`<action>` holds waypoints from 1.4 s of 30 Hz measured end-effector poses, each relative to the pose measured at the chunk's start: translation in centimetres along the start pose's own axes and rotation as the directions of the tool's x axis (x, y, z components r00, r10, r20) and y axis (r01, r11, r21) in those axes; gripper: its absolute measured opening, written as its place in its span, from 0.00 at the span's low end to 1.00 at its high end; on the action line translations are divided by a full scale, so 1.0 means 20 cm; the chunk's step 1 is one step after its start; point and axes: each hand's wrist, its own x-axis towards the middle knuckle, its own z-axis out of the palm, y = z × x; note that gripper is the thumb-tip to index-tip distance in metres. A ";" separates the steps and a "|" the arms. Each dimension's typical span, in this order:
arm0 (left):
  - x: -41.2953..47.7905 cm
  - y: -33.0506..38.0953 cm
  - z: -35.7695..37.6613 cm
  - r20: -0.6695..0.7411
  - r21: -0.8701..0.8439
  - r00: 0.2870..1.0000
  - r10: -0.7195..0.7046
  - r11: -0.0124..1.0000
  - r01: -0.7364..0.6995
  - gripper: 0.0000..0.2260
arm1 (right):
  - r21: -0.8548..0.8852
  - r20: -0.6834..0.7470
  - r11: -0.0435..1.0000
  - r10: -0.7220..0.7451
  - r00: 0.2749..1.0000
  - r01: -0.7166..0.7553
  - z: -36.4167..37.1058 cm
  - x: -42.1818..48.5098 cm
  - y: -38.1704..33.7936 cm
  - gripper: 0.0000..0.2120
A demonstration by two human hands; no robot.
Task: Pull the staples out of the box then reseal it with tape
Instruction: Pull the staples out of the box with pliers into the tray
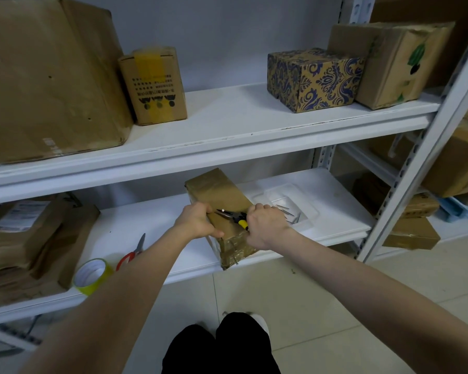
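A long brown cardboard box covered in tape lies on the lower white shelf, its near end over the shelf's front edge. My left hand grips the box's left edge. My right hand holds black-and-yellow pliers, whose jaws point left across the box top toward my left hand. A clear tray just right of the box holds several pulled staples. A roll of clear yellowish tape sits at the shelf's front left.
Red-handled scissors lie beside the tape. Flat paper parcels are stacked at the lower left. The upper shelf carries a large box, a small taped box, a blue-patterned box and another carton. A shelf post stands on the right.
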 end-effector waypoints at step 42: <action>0.03 0.03 0.02 0.093 0.159 0.996 0.018 0.987 -0.032 0.25 | 0.483 0.069 0.794 0.385 0.920 -0.369 0.00 -0.06 0.33 0.08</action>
